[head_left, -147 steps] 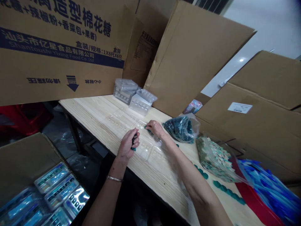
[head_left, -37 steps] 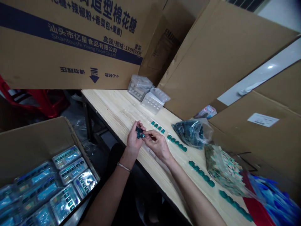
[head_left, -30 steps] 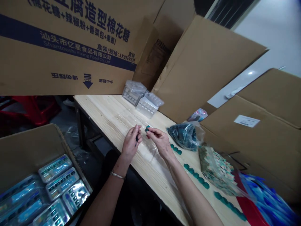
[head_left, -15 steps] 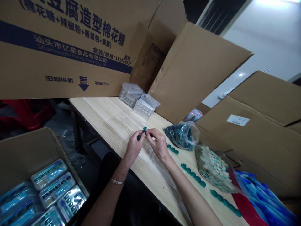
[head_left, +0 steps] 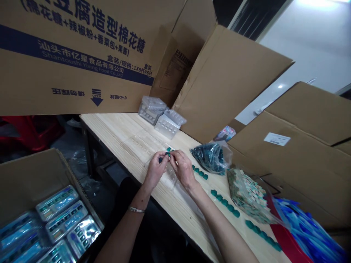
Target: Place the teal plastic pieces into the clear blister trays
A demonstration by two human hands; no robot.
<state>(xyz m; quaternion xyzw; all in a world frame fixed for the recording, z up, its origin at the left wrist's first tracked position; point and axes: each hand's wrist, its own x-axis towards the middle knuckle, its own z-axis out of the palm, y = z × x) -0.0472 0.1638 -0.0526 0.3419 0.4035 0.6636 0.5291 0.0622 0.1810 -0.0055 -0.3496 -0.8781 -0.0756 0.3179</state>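
The cardboard box [head_left: 33, 171] beside me held about seven packs [head_left: 65, 221] that looked done. On the worktop [head_left: 115, 128] sat two stacks of clear trays [head_left: 152, 110], with one open tray [head_left: 142, 140] in front of me. Three rows of teal pieces [head_left: 223, 202] were left, five or six each. My left hand [head_left: 155, 170] and right hand [head_left: 184, 170] both pinched one piece [head_left: 169, 151] just above that tray.

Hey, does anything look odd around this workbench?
Yes: on the large brown cardboard carton behind the pale wooden table, the small black lettering beside the arrow looks upside down against the blue-banded lettering above it.
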